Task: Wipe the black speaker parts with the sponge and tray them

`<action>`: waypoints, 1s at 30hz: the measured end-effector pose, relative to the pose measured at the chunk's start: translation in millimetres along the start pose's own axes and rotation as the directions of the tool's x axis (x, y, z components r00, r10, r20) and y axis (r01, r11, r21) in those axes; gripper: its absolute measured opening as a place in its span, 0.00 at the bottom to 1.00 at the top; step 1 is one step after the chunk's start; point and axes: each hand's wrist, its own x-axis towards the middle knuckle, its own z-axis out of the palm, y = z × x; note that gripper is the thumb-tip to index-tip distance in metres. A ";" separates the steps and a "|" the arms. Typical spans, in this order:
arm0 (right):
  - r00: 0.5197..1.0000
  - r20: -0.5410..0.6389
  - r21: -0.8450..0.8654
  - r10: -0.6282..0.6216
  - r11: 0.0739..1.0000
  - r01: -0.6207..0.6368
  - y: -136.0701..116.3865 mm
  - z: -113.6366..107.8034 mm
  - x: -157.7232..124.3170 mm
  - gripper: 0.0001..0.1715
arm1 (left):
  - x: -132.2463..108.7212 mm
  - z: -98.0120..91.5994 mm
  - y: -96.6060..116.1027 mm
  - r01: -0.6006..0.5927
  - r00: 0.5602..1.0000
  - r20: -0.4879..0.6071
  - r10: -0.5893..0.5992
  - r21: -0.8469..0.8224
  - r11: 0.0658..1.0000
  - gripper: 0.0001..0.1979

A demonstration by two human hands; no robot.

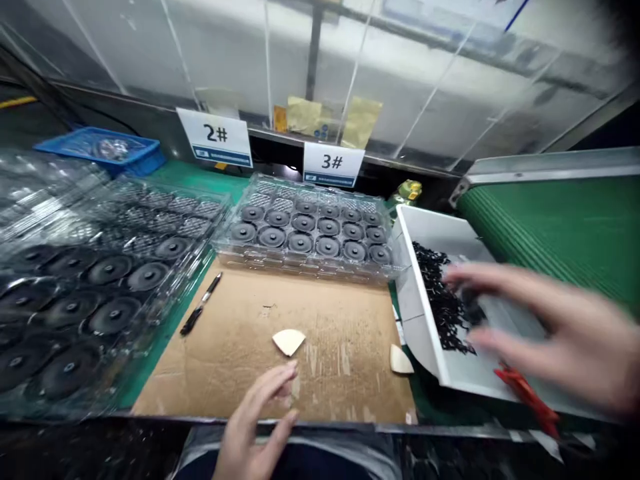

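My left hand (257,420) is at the front edge of the cardboard sheet (235,373), thumb and fingers apart with nothing between them. Just beyond its fingertips lies a cream, fan-shaped piece (289,341). My right hand (555,333) is over the white bin (423,333), smeared by motion, thumb and forefinger apart. A dark blurred patch shows between them; I cannot tell whether it is a held part. Small black parts (440,300) are heaped in the bin below. A second cream piece (401,360) lies at the cardboard's right edge.
A clear plastic tray (305,260) with black round parts stands behind the cardboard. More such trays (145,313) are at left, near a blue basket (135,163). A pen (201,304) lies on the cardboard. Red-handled tool (530,400) at right; green conveyor belt (560,227) behind.
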 end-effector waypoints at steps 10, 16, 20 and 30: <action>0.855 0.512 0.859 0.080 -0.040 -0.510 -106.7 203.1 -100.2 0.27 | -2.3 -4.2 -16.7 -0.407 0.846 0.369 0.385 -0.021 0.913 0.34; 0.873 0.487 0.853 0.029 0.195 -0.483 -133.3 201.9 -74.9 0.28 | -14.3 -22.2 -24.9 -0.110 0.944 0.297 0.142 -0.122 0.987 0.34; 0.917 0.399 0.629 -0.014 0.731 -0.263 -128.6 214.1 -43.5 0.27 | -19.8 -34.3 -22.1 0.431 0.893 0.108 -0.436 -0.481 0.764 0.32; 0.982 0.179 0.443 -0.060 0.896 -0.027 -107.0 286.1 -30.1 0.13 | -15.2 -86.4 -36.1 0.324 0.648 0.263 -0.715 -0.945 -0.055 0.25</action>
